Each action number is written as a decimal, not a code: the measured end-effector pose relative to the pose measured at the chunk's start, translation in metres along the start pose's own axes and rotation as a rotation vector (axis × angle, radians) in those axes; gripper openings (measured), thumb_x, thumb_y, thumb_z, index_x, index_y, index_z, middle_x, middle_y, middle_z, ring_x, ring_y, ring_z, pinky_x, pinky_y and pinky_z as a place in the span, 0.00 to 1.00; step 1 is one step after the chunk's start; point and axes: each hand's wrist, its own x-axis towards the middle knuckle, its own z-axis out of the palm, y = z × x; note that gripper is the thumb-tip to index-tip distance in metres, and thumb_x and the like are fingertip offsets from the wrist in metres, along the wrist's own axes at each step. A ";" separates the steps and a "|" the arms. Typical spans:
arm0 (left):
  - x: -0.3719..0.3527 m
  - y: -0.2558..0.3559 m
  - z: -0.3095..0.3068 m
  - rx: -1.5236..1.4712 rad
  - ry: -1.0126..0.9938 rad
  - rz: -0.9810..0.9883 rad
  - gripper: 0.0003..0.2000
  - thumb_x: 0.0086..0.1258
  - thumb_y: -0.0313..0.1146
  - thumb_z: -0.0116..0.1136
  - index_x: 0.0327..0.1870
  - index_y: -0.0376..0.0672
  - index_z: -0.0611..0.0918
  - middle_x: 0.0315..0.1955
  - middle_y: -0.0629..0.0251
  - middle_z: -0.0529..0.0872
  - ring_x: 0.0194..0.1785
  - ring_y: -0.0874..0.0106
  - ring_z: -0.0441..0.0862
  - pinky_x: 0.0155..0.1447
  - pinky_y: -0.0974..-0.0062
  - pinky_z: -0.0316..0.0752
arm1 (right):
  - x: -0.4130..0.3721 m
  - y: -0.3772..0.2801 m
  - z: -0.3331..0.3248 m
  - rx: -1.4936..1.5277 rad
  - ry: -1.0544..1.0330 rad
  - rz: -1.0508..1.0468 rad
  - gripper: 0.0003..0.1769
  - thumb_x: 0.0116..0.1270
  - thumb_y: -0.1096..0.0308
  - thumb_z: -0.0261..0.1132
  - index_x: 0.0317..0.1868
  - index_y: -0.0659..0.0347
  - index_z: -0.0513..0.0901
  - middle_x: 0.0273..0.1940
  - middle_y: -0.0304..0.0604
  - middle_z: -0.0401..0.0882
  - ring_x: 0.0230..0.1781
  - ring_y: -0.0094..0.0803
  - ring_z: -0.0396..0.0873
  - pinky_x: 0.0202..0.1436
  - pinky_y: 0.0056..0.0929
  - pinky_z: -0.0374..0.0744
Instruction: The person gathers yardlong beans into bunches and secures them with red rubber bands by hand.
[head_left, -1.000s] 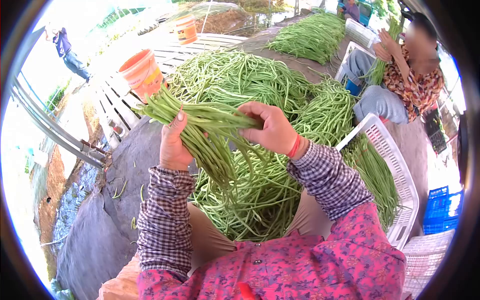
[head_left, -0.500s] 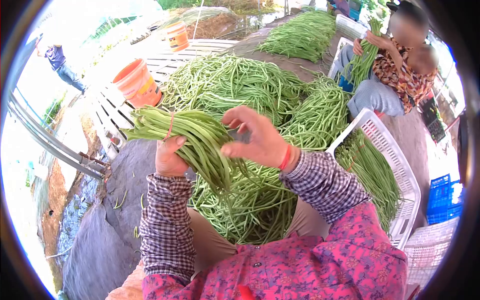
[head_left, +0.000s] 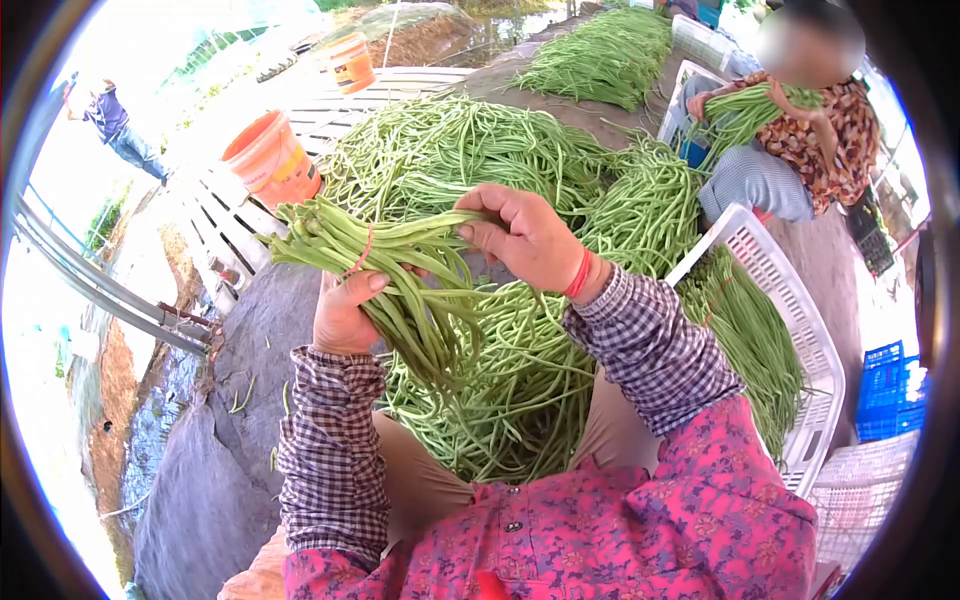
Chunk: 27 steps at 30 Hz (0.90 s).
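Note:
A bundle of long green beans (head_left: 415, 315) is gripped near its tied end by my left hand (head_left: 347, 312), with the thumb over the stems. A red band (head_left: 364, 248) circles the bundle just above that thumb. My right hand (head_left: 530, 238) pinches a few beans at the bundle's upper right side, drawn a little apart from the others. A red band is on my right wrist. Below both hands, loose long beans (head_left: 500, 390) are heaped between my knees.
A white crate (head_left: 825, 390) with bundled beans stands at my right. Ahead lies a large bean pile (head_left: 460, 150), with an orange bucket (head_left: 270, 160) to its left. A co-worker (head_left: 815, 130) holds beans at the upper right. Blue crates (head_left: 885, 395) stand far right.
My right hand was open beside the bundle and has closed on a few beans, lifting them to the right. The co-worker's bunch has tipped from upright toward level.

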 end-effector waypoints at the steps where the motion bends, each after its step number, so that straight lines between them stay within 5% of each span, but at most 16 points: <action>1: -0.002 -0.001 0.005 -0.034 0.002 -0.009 0.26 0.51 0.27 0.60 0.55 0.34 0.71 0.43 0.51 0.81 0.43 0.59 0.82 0.48 0.61 0.80 | 0.001 0.006 0.000 0.033 0.012 -0.056 0.11 0.65 0.76 0.61 0.48 0.64 0.76 0.33 0.32 0.75 0.30 0.14 0.71 0.34 0.18 0.73; 4: 0.002 -0.003 0.005 -0.063 0.021 0.009 0.25 0.50 0.31 0.59 0.53 0.36 0.72 0.39 0.54 0.81 0.42 0.59 0.81 0.43 0.64 0.80 | 0.002 0.013 -0.001 0.275 -0.019 -0.132 0.11 0.58 0.81 0.64 0.42 0.60 0.80 0.44 0.37 0.74 0.38 0.19 0.74 0.42 0.22 0.75; 7: 0.004 -0.003 0.001 -0.053 0.065 0.048 0.25 0.49 0.34 0.57 0.51 0.37 0.73 0.36 0.56 0.81 0.39 0.59 0.81 0.38 0.67 0.81 | 0.005 0.029 0.008 0.025 -0.016 -0.565 0.12 0.55 0.82 0.64 0.38 0.57 0.81 0.46 0.39 0.73 0.44 0.24 0.74 0.48 0.25 0.75; 12: 0.004 -0.003 -0.003 -0.036 0.089 0.069 0.27 0.50 0.34 0.56 0.55 0.35 0.71 0.41 0.53 0.80 0.42 0.59 0.81 0.46 0.64 0.80 | -0.001 0.031 0.018 0.065 0.040 -0.238 0.12 0.50 0.78 0.70 0.37 0.55 0.85 0.50 0.40 0.73 0.52 0.34 0.72 0.56 0.31 0.72; 16: -0.002 0.004 0.004 -0.008 0.012 0.031 0.28 0.51 0.29 0.59 0.56 0.32 0.70 0.45 0.51 0.81 0.48 0.59 0.80 0.56 0.61 0.76 | 0.001 0.037 0.015 -0.167 -0.115 -0.261 0.17 0.48 0.66 0.75 0.42 0.51 0.88 0.56 0.40 0.73 0.62 0.39 0.62 0.64 0.40 0.64; 22: -0.002 0.001 -0.003 0.056 -0.024 -0.001 0.30 0.50 0.26 0.60 0.59 0.34 0.68 0.47 0.52 0.80 0.50 0.60 0.80 0.56 0.61 0.77 | 0.001 0.025 0.024 -0.255 -0.077 -0.270 0.12 0.53 0.62 0.73 0.36 0.58 0.86 0.56 0.42 0.73 0.59 0.42 0.64 0.65 0.42 0.61; 27: -0.001 0.002 0.005 -0.030 -0.021 0.022 0.32 0.49 0.23 0.60 0.60 0.39 0.65 0.47 0.55 0.78 0.51 0.61 0.79 0.57 0.61 0.76 | -0.001 0.027 0.028 -0.371 -0.115 -0.392 0.12 0.63 0.61 0.61 0.35 0.62 0.81 0.57 0.48 0.70 0.58 0.44 0.66 0.64 0.43 0.59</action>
